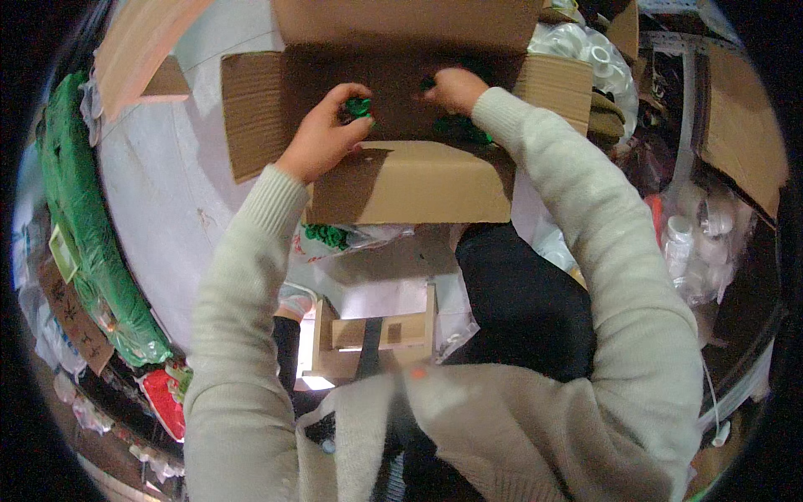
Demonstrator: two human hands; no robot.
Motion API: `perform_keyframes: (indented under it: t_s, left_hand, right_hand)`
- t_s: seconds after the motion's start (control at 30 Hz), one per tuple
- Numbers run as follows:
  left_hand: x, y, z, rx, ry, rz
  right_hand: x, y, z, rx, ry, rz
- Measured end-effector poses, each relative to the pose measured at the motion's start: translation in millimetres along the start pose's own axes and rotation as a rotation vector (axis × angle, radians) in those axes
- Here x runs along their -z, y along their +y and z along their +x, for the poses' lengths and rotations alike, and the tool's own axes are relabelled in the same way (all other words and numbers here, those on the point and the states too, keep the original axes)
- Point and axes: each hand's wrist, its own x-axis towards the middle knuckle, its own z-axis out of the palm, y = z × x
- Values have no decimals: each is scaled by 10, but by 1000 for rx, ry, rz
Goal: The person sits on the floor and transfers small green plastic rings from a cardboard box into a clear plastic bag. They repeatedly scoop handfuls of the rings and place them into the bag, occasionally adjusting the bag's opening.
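Note:
An unsealed cardboard box (408, 182) stands before me with its flaps spread. At its left side, my left hand (332, 128) has its fingers and thumb curled around a small shiny green object (358, 107), whose kind I cannot make out. My right hand (455, 91) reaches into the box at the right, in shadow. A small dark green piece (428, 83) shows at its fingertips. Below that hand, more glossy green items (461, 130) lie inside the box, partly hidden by my wrist and sleeve.
A plastic bag with green pieces (326, 235) lies under the box's near flap. Closer to me is a small wooden stool (382, 332). A long green wrapped bundle (94, 219) lies at left. Bags of white plastic bottles (696, 238) stand at right.

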Motion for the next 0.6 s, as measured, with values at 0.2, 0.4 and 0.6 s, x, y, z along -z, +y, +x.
perform_keyframes:
  t_s: [0.2, 0.4, 0.6]
  left_hand:
    - [272, 31, -1259, 87, 95, -178]
    - [131, -393, -1617, 389, 162, -167]
    - [11, -546, -1641, 387, 206, 170]
  right_hand:
    - [219, -650, -704, -61, -165, 1258]
    - [-293, -1431, -1314, 254, -794, 1274]
    - [-777, -1808, -1299, 186, -542, 1030]
